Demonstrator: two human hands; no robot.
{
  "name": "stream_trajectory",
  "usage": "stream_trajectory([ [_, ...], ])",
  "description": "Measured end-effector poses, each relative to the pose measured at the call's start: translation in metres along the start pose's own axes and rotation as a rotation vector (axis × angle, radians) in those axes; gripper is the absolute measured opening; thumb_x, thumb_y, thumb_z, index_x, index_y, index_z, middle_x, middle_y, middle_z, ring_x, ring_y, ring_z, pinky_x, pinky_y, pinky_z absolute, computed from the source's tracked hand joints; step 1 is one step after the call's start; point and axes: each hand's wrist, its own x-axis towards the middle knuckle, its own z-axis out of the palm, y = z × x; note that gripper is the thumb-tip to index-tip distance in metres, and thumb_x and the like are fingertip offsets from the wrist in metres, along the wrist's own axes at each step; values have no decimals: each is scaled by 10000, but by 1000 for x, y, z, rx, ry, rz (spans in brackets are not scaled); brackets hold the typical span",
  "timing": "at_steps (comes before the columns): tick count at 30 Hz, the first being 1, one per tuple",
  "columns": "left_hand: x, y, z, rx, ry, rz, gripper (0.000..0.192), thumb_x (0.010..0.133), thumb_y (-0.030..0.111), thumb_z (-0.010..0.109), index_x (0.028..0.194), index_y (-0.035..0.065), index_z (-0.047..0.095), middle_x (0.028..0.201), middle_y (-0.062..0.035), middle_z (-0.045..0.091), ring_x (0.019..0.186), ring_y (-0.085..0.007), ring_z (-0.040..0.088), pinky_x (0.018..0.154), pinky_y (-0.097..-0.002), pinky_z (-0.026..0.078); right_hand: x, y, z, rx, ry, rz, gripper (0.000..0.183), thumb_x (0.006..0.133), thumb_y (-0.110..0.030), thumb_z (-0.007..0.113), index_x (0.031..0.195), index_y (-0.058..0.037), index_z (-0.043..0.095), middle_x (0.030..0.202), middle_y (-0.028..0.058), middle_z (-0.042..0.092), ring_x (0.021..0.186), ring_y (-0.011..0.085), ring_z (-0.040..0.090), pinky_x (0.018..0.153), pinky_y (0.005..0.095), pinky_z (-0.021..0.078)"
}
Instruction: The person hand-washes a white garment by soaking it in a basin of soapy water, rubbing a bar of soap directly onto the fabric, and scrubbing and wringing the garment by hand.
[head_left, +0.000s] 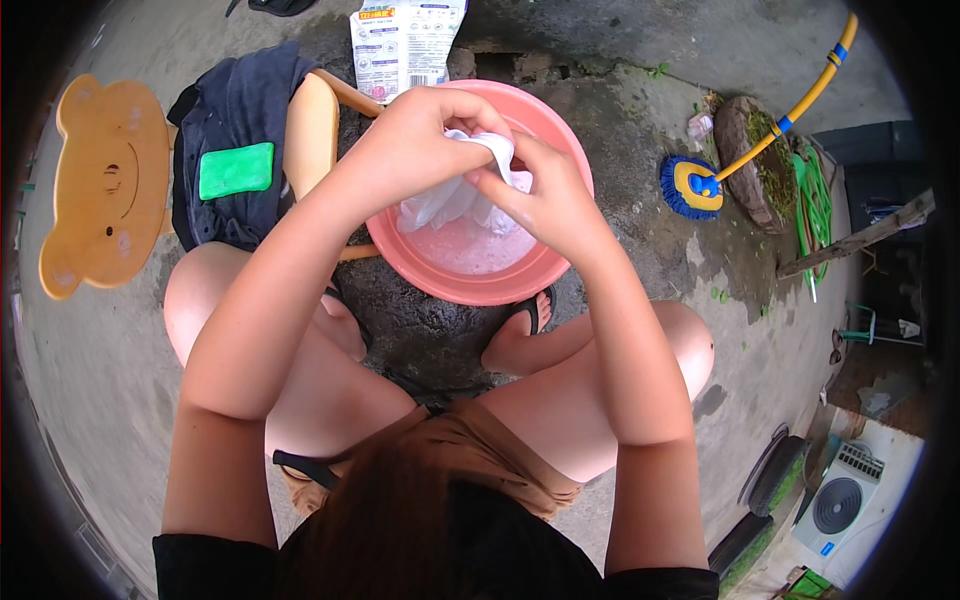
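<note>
My left hand (435, 139) and my right hand (536, 184) both grip a white cloth (484, 146) above a pink plastic basin (469, 289). Its upper edge is pinched between my fingers and thumbs, close together. The lower folds of the cloth hang down into the basin, where pale, sudsy water (480, 255) covers the bottom. My forearms hide part of the basin's rim. A green bar of soap (236, 171) rests on dark folded clothing (225, 97), which lies over a small wooden chair (311, 127) on the left.
The chair's bear-shaped backrest (109, 184) faces left. Behind the basin stands a printed detergent bag (409, 45). At right are a blue-and-yellow mop (691, 187), a stone (750, 161), a green hose (814, 210) and a wooden post (855, 234). The concrete ground (420, 300) near the basin is wet.
</note>
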Motion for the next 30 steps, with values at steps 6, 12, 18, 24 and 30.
stream_trajectory([
  [6, -1, 3, -12, 97, 20, 90, 161, 790, 13, 628, 935, 26, 696, 905, -16, 655, 867, -94, 592, 808, -256, 468, -2, -2, -33, 298, -65, 169, 353, 859, -193, 666, 1129, 33, 636, 1017, 121, 690, 954, 202, 655, 869, 329, 504],
  [12, -7, -2, -21, 360, 143, 190, 148, 809, 41, 650, 946, 22, 703, 893, -41, 646, 834, -118, 591, 761, -257, 472, -4, -10, -54, 771, -59, 127, 298, 910, -85, 521, 1136, 86, 614, 1096, 186, 661, 1014, 247, 654, 936, 351, 493],
  [18, -8, 2, -18, 433, 198, -7, 133, 846, 59, 637, 943, -7, 699, 887, -53, 677, 814, -112, 615, 751, -246, 488, -6, -6, -58, 924, -88, 106, 348, 894, -99, 500, 1160, 109, 580, 1096, 203, 652, 1023, 292, 647, 933, 380, 491],
  [24, -5, -12, -14, 115, 94, 12, 151, 910, 110, 573, 989, -3, 636, 897, -18, 644, 841, -79, 587, 762, -236, 473, -6, -5, -58, 955, -52, 121, 319, 894, -110, 507, 1116, 102, 591, 1025, 181, 659, 955, 273, 651, 898, 382, 499],
  [30, -6, -21, -5, -340, 6, -57, 166, 927, 211, 533, 984, 67, 592, 910, 4, 583, 849, -74, 536, 756, -245, 432, -7, -7, -60, 1012, -21, 116, 239, 896, -118, 527, 990, 81, 620, 937, 148, 656, 840, 231, 638, 823, 359, 507],
])
